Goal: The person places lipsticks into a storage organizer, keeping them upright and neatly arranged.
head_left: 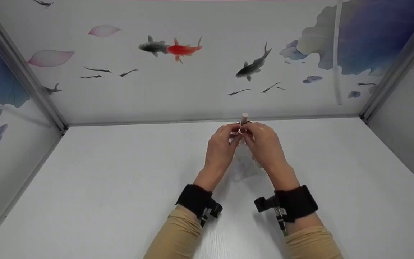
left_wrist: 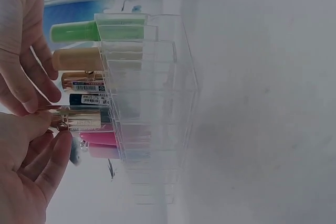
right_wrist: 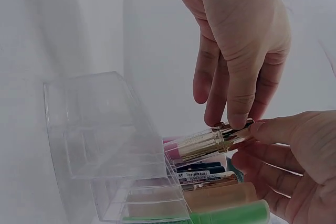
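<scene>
My left hand and right hand meet over a clear stepped organizer near the back of the table. Between both hands' thumbs and fingers is a gold lipstick tube, pinched at its upper end. In the right wrist view the lower end of this lipstick still sits in an organizer slot. Close beside it stand pink tubes, a dark labelled tube, a beige tube and a green tube. Fingers partly hide the lipstick's top.
The white tabletop spreads around the organizer. Behind it rises a back panel printed with fish and petals, with side panels in metal frames. Both wrists wear black camera straps.
</scene>
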`<state>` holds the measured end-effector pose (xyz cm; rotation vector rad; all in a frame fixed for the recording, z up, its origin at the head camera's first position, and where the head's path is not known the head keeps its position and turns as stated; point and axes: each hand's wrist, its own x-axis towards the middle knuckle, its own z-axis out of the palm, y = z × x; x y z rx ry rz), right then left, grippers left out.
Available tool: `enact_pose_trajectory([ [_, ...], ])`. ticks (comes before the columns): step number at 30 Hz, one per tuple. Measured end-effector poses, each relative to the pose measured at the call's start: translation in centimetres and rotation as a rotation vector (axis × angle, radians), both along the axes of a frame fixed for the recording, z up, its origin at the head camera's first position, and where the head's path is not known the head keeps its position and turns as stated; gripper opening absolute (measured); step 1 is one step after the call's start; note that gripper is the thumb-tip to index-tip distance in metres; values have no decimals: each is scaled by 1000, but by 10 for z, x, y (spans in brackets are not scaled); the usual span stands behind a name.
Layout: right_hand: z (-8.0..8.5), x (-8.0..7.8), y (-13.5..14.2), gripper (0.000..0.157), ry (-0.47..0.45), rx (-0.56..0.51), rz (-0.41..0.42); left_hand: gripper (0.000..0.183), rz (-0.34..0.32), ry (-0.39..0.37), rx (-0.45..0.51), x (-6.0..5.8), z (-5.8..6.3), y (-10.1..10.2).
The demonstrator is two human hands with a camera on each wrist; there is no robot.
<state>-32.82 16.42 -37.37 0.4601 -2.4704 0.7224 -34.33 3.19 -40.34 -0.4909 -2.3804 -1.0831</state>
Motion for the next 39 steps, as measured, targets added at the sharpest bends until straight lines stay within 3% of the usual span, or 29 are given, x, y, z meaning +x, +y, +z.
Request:
enact_pose_trajectory([
  [8,-2,-3,1,16,43,72,-39,28,1,-28,14,-1,-1,1],
  [17,-5,-4,5,20,-24,147,-76,31,-41,-115,-11,-1,-2,2],
  [28,-8,-3,5,21,-49,183,-58,38,-37,-143,-71,-1,-5,4],
  [39,-7,-2,5,28,-134,308,-56,40,-51,-174,-98,0,-7,5],
])
